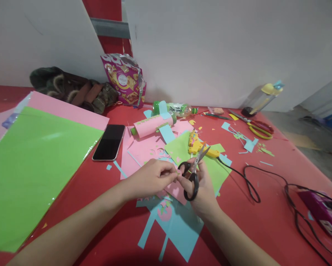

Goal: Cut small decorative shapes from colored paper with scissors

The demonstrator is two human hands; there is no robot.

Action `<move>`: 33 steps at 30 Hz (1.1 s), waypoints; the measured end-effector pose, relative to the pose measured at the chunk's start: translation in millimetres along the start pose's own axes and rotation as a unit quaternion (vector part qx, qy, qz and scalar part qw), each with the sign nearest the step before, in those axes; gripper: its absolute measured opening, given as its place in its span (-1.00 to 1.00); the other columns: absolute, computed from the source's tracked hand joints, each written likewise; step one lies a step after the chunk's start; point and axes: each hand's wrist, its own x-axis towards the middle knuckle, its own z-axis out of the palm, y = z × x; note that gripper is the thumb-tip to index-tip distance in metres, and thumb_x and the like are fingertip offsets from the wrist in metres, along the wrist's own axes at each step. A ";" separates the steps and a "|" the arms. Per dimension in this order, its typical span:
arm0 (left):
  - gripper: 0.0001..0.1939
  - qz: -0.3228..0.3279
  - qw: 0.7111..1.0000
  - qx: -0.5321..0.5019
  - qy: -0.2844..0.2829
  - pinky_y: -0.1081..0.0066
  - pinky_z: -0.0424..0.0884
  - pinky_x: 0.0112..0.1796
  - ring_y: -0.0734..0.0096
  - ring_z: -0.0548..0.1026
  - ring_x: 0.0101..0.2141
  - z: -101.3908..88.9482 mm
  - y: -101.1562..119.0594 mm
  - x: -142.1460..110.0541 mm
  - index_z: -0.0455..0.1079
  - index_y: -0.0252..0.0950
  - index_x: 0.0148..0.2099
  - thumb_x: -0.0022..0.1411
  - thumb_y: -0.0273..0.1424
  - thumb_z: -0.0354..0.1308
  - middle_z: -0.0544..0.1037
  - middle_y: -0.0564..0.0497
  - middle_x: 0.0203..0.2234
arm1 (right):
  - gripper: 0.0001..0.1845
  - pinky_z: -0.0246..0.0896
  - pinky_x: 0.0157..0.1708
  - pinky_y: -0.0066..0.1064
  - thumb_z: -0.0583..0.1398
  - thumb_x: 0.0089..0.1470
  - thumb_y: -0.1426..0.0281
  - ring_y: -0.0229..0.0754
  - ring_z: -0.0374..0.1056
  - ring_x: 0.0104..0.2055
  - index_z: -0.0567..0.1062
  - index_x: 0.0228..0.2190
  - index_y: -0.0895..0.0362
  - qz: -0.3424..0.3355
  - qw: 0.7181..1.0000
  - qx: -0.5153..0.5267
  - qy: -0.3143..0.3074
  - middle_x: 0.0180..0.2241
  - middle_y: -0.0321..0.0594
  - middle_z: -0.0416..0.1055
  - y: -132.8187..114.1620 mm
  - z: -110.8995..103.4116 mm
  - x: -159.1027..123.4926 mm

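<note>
My left hand (158, 174) is closed in a pinch on a small paper piece (179, 172), green and pinkish, mostly covered by the fingertips. Against it, the thumb of my right hand (203, 190) comes close; whether it also grips the piece I cannot tell. Black-handled scissors (195, 181) sit in my right hand, their blades pointing up and away, slightly apart. Beneath both hands lie pink paper (135, 155), green paper (179, 146) and blue paper (186, 229), with cut scraps on top. A yellow glue gun (203, 147) rests just beyond the scissors.
A phone (109, 142) and large green sheets (44, 159) lie left. Behind are a pink-wrapped bottle (154, 125), a labelled bottle (177, 109), a snack bag (125, 79) and red-and-yellow-handled scissors (258, 129). Right, black cables run near a purple power strip (321, 212).
</note>
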 end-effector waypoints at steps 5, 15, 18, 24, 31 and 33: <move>-0.74 -0.004 1.000 0.008 -0.009 0.59 0.11 -0.60 0.59 0.23 -0.62 -1.6 0.5 -0.6 0.28 -0.34 -0.51 0.11 -0.34 -0.11 0.29 0.12 -0.67 | -0.64 0.12 -0.49 -0.55 0.24 -0.24 0.52 -0.38 0.20 -0.50 0.21 -0.39 0.04 -0.010 1.000 0.014 0.015 -0.52 -0.43 0.27 -0.3 2.0 1.0; -0.73 -0.010 1.000 -0.007 -0.013 0.60 0.09 -0.62 0.60 0.21 -0.64 -0.8 -0.4 -0.3 0.27 -0.33 -0.52 0.12 -0.31 -0.11 0.28 0.13 -0.68 | -0.65 0.13 -0.53 -0.56 0.22 -0.23 0.53 -0.37 0.21 -0.50 0.22 -0.38 0.03 -0.024 1.000 0.010 0.016 -0.50 -0.42 0.28 0.4 0.2 -0.4; -0.73 -0.003 1.000 -0.008 -0.010 0.60 0.10 -0.62 0.60 0.22 -0.62 0.2 0.0 -0.4 0.28 -0.33 -0.52 0.11 -0.32 -0.11 0.29 0.13 -0.67 | -0.66 0.13 -0.54 -0.57 0.22 -0.24 0.54 -0.38 0.20 -0.50 0.22 -0.39 0.03 -0.023 1.000 0.007 0.020 -0.50 -0.43 0.28 0.1 0.5 0.2; -0.76 -0.005 1.000 -0.010 -0.006 0.60 0.10 -0.61 0.60 0.24 -0.61 0.8 1.4 -0.8 0.28 -0.34 -0.52 0.10 -0.37 -0.10 0.29 0.13 -0.67 | -0.65 0.12 -0.57 -0.56 0.22 -0.25 0.55 -0.38 0.20 -0.51 0.22 -0.39 0.03 -0.020 0.999 0.008 0.028 -0.51 -0.43 0.28 -1.3 1.4 1.3; -0.78 -0.010 1.000 -0.013 -0.001 0.59 0.09 -0.61 0.59 0.22 -0.62 0.4 1.0 0.0 0.29 -0.33 -0.52 0.08 -0.37 -0.09 0.28 0.13 -0.67 | -0.64 0.12 -0.56 -0.56 0.22 -0.26 0.56 -0.38 0.20 -0.52 0.22 -0.40 0.03 -0.019 0.999 0.014 0.034 -0.51 -0.44 0.28 -1.2 1.9 0.2; -0.77 -0.010 1.000 -0.016 0.003 0.59 0.09 -0.61 0.60 0.21 -0.62 0.6 1.5 -0.2 0.28 -0.33 -0.53 0.08 -0.37 -0.09 0.27 0.13 -0.68 | -0.64 0.11 -0.56 -0.58 0.22 -0.26 0.56 -0.39 0.19 -0.52 0.23 -0.39 0.03 -0.017 0.999 0.017 0.028 -0.51 -0.44 0.28 -0.3 1.9 0.0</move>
